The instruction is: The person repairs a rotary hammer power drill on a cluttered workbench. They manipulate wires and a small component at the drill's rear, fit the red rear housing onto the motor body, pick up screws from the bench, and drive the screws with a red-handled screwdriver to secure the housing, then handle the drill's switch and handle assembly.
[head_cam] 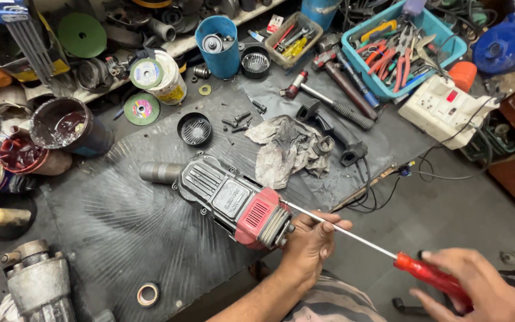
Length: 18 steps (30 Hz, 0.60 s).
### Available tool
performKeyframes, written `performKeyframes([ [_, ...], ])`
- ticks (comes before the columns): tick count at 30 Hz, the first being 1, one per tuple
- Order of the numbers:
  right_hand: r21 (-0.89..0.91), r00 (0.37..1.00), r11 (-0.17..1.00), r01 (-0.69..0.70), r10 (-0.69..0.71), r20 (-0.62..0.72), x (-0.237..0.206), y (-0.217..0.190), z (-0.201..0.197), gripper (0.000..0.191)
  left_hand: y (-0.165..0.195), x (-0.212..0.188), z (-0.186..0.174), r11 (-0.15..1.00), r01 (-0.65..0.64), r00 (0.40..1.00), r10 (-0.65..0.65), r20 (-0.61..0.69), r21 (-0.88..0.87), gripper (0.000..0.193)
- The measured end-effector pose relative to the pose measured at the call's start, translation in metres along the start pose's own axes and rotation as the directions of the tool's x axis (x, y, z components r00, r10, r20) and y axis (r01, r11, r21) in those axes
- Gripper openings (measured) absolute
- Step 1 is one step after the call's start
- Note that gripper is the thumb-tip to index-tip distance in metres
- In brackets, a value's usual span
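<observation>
The power tool body (227,200), black with a red rear section, lies tilted across the ribbed black mat (120,232), its red end hanging right at the mat's near edge, at about six o'clock in the view. The left hand (311,241) is cupped closed around that red end, fingers wrapped over the top. The right hand (478,289), down at four o'clock, grips the red handle of a long screwdriver (377,241), whose thin steel shaft runs up toward ten o'clock and meets the tool's rear just beside the left hand's fingers. A crumpled grey rag (284,149) sits just past the tool at twelve o'clock, with loose screws (242,122) and a round black vent cap (195,129) near it. A black side handle (335,128) and a hammer (329,101) lie beyond the rag. Open mat spreads to the tool's eight o'clock, down to a tape roll (148,294). To the right of the mat's edge there is bare grey floor (448,214), crossed by a black cable (424,173).
</observation>
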State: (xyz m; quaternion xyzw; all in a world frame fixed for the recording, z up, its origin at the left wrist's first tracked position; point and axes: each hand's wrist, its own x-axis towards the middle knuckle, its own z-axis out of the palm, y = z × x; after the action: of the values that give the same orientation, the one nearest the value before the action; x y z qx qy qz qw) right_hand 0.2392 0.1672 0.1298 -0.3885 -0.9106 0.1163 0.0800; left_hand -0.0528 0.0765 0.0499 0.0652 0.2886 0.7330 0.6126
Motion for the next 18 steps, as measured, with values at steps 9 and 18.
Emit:
performKeyframes([
  [9,0.198,0.368,0.400,-0.895,0.411,0.834,0.018,0.002,-0.006,0.033,0.004,-0.012,-0.019,0.986,0.097,0.989,-0.080,0.126,-0.138,0.038],
  [18,-0.038,0.774,0.862,-0.505,0.472,0.421,0.013,-0.038,-0.021,0.037,-0.002,-0.010,-0.019,0.982,0.046,0.996,-0.031,0.081,-0.185,0.048],
])
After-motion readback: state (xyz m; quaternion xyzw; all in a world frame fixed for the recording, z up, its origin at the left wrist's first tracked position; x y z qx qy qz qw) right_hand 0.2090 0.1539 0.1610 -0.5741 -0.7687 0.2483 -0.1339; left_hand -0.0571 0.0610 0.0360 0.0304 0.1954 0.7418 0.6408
